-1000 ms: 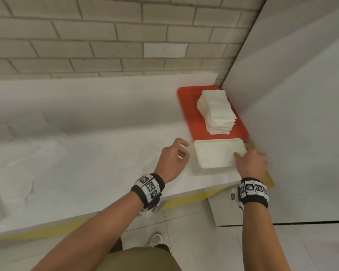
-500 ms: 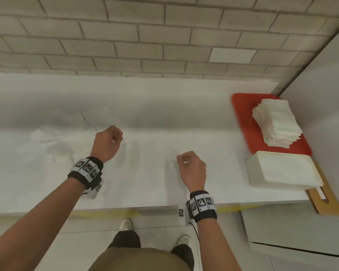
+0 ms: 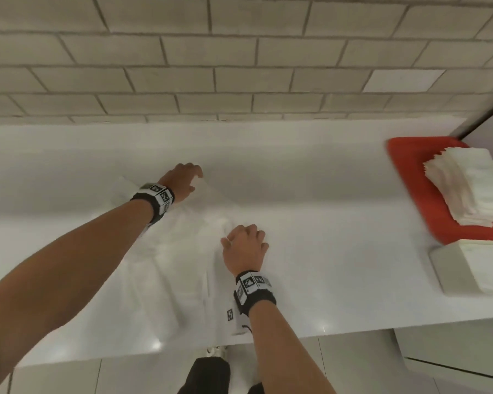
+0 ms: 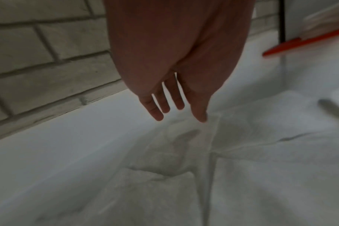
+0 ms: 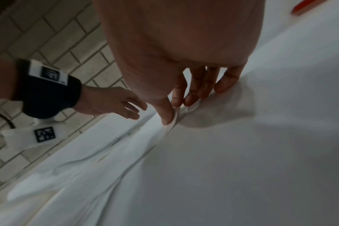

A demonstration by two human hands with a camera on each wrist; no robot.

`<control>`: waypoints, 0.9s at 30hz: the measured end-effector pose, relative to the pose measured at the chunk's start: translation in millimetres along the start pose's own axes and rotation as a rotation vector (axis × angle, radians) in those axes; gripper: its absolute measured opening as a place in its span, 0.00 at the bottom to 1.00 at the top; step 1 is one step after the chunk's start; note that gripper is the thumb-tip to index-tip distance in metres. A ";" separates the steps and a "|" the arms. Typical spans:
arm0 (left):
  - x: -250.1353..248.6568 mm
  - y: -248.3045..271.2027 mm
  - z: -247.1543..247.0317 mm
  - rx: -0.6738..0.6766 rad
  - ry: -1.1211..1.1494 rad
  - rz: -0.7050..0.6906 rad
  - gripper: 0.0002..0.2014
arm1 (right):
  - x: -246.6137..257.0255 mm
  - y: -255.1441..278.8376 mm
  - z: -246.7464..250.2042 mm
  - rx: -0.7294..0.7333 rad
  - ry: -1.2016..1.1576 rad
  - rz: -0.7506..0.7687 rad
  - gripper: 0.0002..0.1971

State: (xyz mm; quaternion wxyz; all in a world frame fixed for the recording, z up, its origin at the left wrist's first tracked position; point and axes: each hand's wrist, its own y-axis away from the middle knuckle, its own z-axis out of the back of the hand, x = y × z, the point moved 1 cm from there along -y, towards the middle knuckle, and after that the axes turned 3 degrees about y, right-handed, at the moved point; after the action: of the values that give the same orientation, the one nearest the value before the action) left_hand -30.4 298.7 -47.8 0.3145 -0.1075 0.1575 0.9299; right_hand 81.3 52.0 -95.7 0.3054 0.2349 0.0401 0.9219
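Pinching hand: my right hand (image 3: 244, 247) has its thumb and fingers (image 5: 199, 91) clamped together on a small raised fold of the white cloth (image 3: 182, 280).
Fold: it bunches up under my fingertips at the cloth's right side, about midway between the front and back edges of the table (image 3: 339, 265).
Left hand: my left hand (image 3: 182, 180) reaches further back, over the cloth's far corner; its fingers (image 4: 164, 97) are straight and slightly apart and hold nothing. The wrist view puts my thumb tip right at the cloth's edge, but I cannot tell whether it touches.
White cloth: thin and creased, it lies spread flat on the table, running from near the front edge towards the back, left of the table's middle.
Red tray (image 3: 404, 166): it sits in the back right corner of the table, well apart from my hands.
Stack of folded cloths (image 3: 473, 186): piled on the red tray, its edges a little uneven.
White tray (image 3: 461, 274): it sits just in front of the red tray, at the right edge.
Brick wall (image 3: 239, 66): pale bricks run along the back edge of the table.
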 end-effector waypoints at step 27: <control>-286.9 31.0 35.4 -0.006 0.545 -0.365 0.25 | -313.7 60.6 322.7 -0.637 -0.492 -0.174 0.09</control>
State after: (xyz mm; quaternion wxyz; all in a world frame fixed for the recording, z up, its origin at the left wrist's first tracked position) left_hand 170.4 130.0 77.7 0.4220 -0.3798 0.2113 0.7956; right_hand 416.6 -202.1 75.4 0.4400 0.3378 -0.3016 0.7755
